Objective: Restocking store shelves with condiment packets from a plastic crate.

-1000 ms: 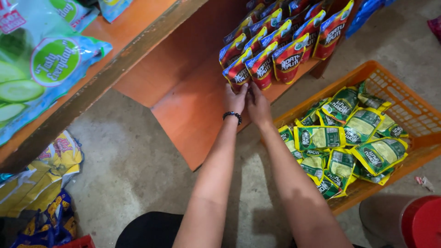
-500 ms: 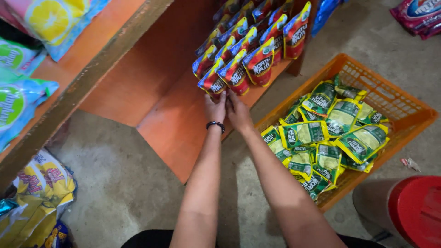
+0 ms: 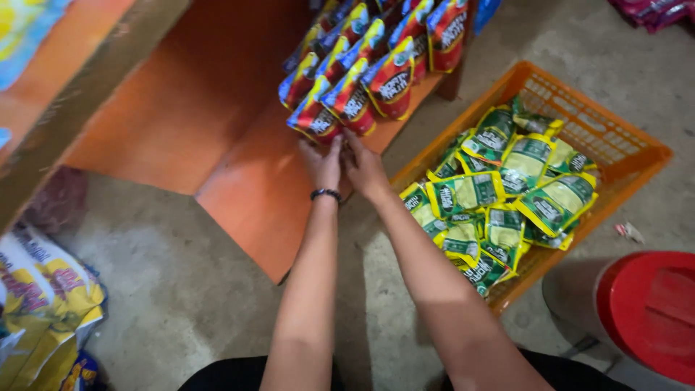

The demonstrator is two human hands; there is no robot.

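Red snack packets (image 3: 365, 72) stand in rows on the low orange shelf (image 3: 239, 195), the front ones touched by the left hand (image 3: 322, 161) and right hand (image 3: 364, 166), fingers pressed together against their bases; whether they grip one I cannot tell. Nearest, yellow bags (image 3: 40, 304) lie left and a red-lidded bin (image 3: 648, 311) right. Beyond, an orange basket (image 3: 615, 137) holds green-and-yellow packets (image 3: 507, 188).
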